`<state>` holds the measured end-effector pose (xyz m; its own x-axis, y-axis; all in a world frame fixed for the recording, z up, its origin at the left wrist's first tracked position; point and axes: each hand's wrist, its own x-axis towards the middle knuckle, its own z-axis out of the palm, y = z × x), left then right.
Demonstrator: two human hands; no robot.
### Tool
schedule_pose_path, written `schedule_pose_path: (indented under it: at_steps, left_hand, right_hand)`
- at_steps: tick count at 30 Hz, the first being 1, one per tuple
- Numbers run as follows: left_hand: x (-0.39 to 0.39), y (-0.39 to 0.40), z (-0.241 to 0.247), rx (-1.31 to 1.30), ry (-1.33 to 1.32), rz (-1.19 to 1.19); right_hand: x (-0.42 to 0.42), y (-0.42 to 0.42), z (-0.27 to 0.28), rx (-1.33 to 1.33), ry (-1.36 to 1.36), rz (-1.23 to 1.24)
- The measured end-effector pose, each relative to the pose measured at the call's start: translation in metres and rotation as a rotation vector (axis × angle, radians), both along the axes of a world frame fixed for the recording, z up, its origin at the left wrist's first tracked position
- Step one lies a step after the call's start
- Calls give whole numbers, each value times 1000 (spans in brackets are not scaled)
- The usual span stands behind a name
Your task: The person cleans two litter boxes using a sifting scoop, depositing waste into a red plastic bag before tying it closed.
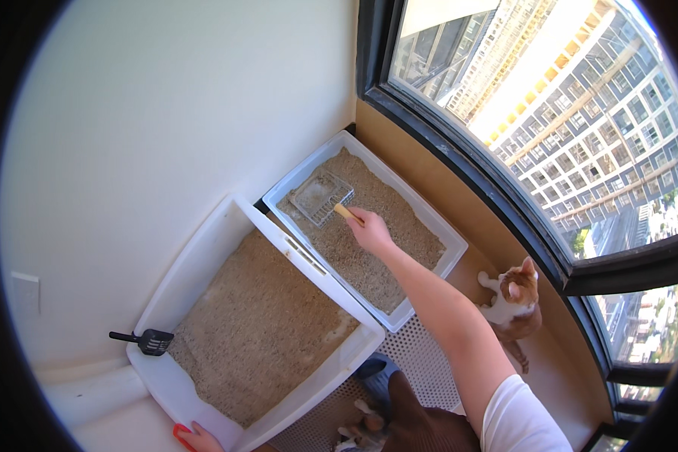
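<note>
My right hand [370, 230] grips the pale handle [348, 214] of a metal wire litter scoop [321, 198]. The scoop rests in the litter [373, 248] of the smaller white litter box [452, 251], close to its wall-side corner. At the bottom edge of the picture, my left hand [200, 439] is closed around a red object [182, 436], mostly hidden and cut off by the frame. This hand lies against the outside of the larger white litter box [203, 260], which also holds sandy litter [265, 333].
A black slotted scoop [155, 342] hangs on the larger box's rim. One orange and white cat [514, 305] stands right of my arm, below the window [542, 124]; another cat [364, 426] is partly hidden near my shoe [376, 376]. A perforated mat [424, 353] covers the floor.
</note>
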<state>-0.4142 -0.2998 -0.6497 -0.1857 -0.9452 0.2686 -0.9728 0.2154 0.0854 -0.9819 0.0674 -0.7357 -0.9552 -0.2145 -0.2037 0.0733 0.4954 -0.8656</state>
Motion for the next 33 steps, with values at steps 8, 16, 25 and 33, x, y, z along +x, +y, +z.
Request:
schedule_pose_path:
  at_steps: [8,16,25,33]
  left_hand:
    - [8,-2,3,-33,-43,-46]
    - [-8,7,14,42,-10,13]
    - [-12,7,13,31,-6,-9]
    - [-12,7,12,39,-12,32]
  right_hand:
    - [27,28,-2,-130,47,-149]
    - [-69,33,68,381,15,-35]
    - [-87,38,20,283,127,18]
    - [21,70,8,-39,266,-105]
